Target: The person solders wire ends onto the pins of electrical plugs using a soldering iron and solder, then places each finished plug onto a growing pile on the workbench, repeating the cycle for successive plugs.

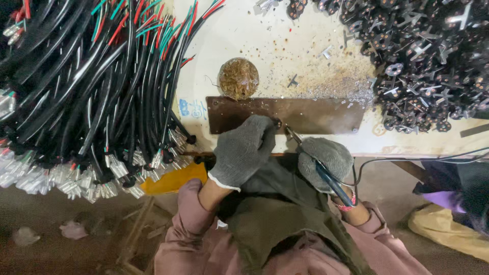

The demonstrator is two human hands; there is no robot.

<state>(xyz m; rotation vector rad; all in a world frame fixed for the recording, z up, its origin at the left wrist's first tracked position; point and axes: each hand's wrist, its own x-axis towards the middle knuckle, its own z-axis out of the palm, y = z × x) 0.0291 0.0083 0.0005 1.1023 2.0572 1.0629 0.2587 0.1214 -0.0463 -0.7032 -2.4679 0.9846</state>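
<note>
My left hand [243, 148], in a grey knit glove, rests at the near edge of a brown metal plate [326, 114] and pinches a small dark part [277, 122] against it. My right hand [326, 159], also gloved in grey, grips a soldering iron [310, 158] with a blue-black handle. Its metal tip points up and left and ends just right of the small part. A black cord runs from the iron off to the right.
A large bundle of black cables with red and green wires and white connectors [86, 97] fills the left. A heap of small dark metal parts [428, 61] lies at the upper right. A round tin of brownish scraps [238, 78] sits behind the plate on the pale table [285, 46].
</note>
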